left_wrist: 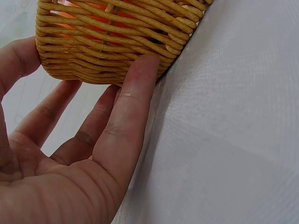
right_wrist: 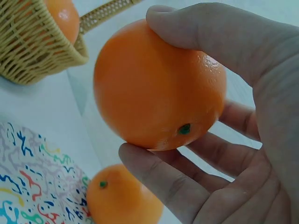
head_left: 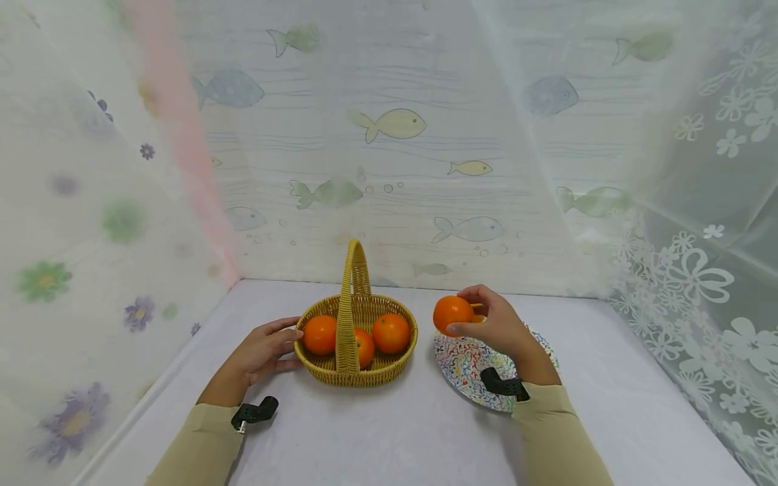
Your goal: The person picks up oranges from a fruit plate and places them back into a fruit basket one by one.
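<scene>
My right hand holds an orange between thumb and fingers, above a round plate with a multicoloured squiggle pattern. The green stem mark of this orange shows in the right wrist view. Below it another orange sits at the plate's edge, mostly hidden by the hand in the head view. My left hand touches the left side of a woven basket with extended fingers. Three oranges show inside the basket: one at left, one at right and one partly behind the handle.
A white cloth covers the table. Behind stands a sheer curtain printed with fish, and flower-patterned curtains hang at the left and right. Black wrist mounts are strapped over the beige sleeves.
</scene>
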Tool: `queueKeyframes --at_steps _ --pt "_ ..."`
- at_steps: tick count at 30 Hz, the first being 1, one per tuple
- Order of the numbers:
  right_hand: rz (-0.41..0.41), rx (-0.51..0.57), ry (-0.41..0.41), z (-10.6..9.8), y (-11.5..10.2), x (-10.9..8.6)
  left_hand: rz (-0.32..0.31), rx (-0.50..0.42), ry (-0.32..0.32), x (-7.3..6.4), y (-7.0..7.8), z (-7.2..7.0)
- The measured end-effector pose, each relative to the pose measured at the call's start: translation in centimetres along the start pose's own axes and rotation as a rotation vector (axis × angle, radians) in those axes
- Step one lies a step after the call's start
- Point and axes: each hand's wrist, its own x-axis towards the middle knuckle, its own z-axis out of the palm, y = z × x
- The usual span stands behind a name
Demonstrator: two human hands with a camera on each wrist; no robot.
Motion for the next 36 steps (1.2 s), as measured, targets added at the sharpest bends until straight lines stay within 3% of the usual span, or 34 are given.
queueKeyframes --at_steps 36 --pt "-0.136 -0.004 -0.047 2.4 -2.7 -0.2 -0.005 0.002 0.007 0.0 0.1 0.0"
